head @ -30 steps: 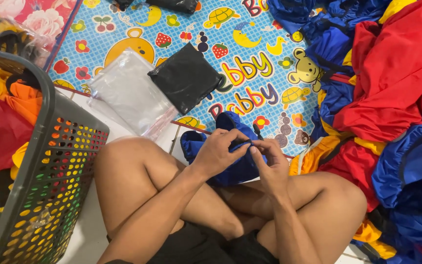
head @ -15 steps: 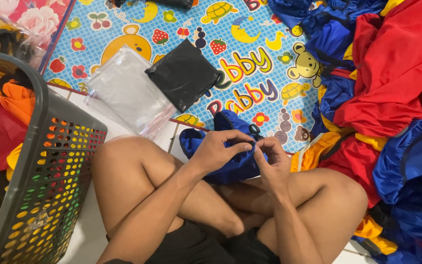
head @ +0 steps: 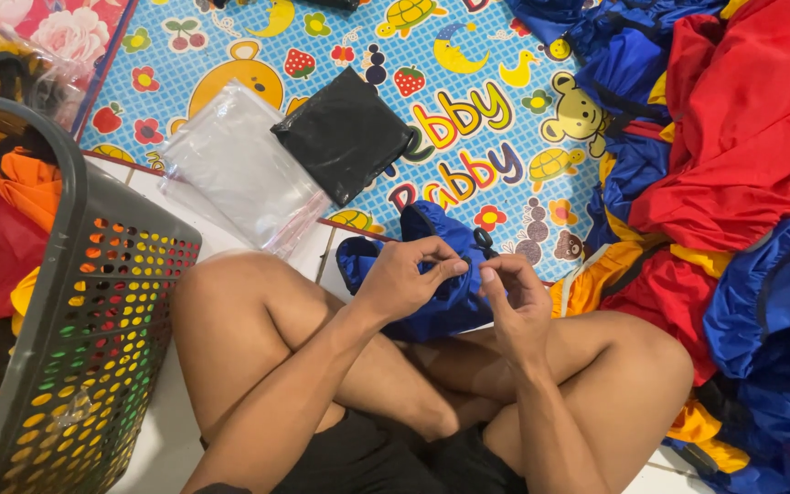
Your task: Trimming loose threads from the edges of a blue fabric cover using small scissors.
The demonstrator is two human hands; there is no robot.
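Observation:
I sit cross-legged on the floor with a small blue fabric pouch [head: 432,302] resting against my shins. My left hand [head: 406,276] grips the gathered top of the pouch, thumb and fingers pinched together. My right hand [head: 512,291] is just to its right, fingertips pinching a thin black drawstring beside a black cord stopper [head: 484,240] at the pouch's mouth. The two hands nearly touch. Most of the pouch's lower half is hidden behind my left hand and legs.
A grey perforated laundry basket [head: 93,302] with yellow, orange and red fabric stands at my left. Clear plastic bags [head: 240,169] and a flat black pouch [head: 345,135] lie on a colourful cartoon play mat [head: 468,101]. A heap of red, blue and yellow garments [head: 733,183] fills the right.
Both hands have shifted slightly on the pouch's top; the right hand has drawn a little to the right along the drawstring. The pouch stays in place on my legs.

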